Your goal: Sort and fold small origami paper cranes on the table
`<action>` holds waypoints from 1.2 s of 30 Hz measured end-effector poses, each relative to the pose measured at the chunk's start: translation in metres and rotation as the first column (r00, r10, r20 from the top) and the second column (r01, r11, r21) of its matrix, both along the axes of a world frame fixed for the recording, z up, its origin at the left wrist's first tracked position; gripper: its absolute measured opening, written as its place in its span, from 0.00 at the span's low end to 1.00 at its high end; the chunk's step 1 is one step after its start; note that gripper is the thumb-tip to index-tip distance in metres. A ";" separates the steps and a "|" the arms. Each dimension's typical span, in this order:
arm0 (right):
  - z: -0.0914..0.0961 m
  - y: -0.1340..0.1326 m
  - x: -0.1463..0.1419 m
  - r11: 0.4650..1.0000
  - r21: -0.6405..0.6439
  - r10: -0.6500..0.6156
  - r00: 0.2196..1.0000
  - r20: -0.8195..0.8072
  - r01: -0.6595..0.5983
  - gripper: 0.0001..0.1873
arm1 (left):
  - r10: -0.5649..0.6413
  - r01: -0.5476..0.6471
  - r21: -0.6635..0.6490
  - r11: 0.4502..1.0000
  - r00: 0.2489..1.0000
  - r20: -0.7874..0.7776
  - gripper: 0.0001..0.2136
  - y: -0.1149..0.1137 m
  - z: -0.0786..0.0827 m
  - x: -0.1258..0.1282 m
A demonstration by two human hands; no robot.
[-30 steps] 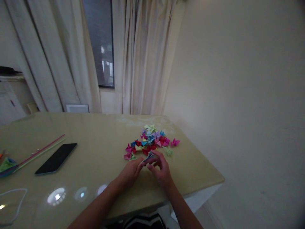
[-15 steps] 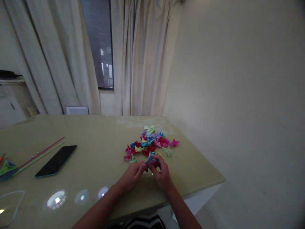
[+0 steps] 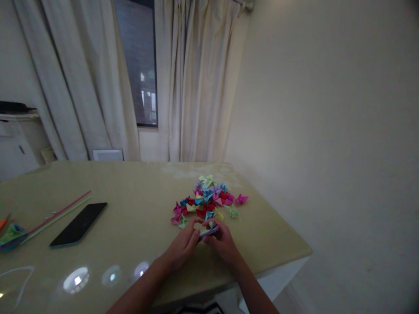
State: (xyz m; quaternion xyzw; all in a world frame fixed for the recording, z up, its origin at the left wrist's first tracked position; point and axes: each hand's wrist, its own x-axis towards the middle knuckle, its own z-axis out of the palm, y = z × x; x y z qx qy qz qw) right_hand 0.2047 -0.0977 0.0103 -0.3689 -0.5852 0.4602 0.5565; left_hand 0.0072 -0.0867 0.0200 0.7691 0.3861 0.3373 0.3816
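A small piece of folded paper [image 3: 209, 232], bluish-purple, is pinched between my two hands near the front of the table. My left hand [image 3: 183, 245] grips its left end, with the index finger arched above it. On the other side my right hand [image 3: 223, 244] has thumb and fingers closed on the paper. Just beyond the fingers lies a heap of folded paper origami pieces [image 3: 207, 196] in pink, red, blue, purple, yellow and pale green. My fingers partly hide the held paper, so its exact shape is unclear.
A black phone-like slab [image 3: 78, 224] lies to the left on the glossy table [image 3: 137, 196]. Beside it are thin pink and green sticks [image 3: 60, 213] with a green-blue paper piece [image 3: 13, 237]. A white cable [image 3: 28, 279] is at the front left. The wall [image 3: 327, 152] borders the right.
My left fingers have risen and arched over the folded paper, and the paper now lies flatter between both hands. The whole view has shifted slightly downward.
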 end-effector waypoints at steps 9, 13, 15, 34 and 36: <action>0.003 -0.002 -0.004 0.997 0.016 -0.077 0.996 -0.046 0.078 0.27 | -0.125 0.145 0.147 0.978 0.983 -0.135 0.30 0.005 0.007 0.003; -0.002 0.004 0.004 0.975 0.115 -0.200 0.976 0.086 0.190 0.26 | 0.100 0.041 0.260 0.965 0.857 -0.506 0.24 0.019 0.006 -0.006; -0.002 0.004 0.012 0.973 0.172 -0.192 0.949 0.251 0.151 0.18 | 0.132 0.062 0.271 0.961 0.755 -0.643 0.20 0.023 0.007 -0.013; 0.055 0.066 0.027 0.806 0.374 -0.133 0.476 0.869 -0.458 0.29 | -0.104 0.309 0.114 0.944 0.609 -0.787 0.16 0.029 0.040 -0.020; 0.063 0.083 0.029 0.797 0.407 -0.141 0.519 0.843 -0.446 0.28 | -0.079 0.295 0.109 0.949 0.558 -0.826 0.20 0.031 0.027 -0.012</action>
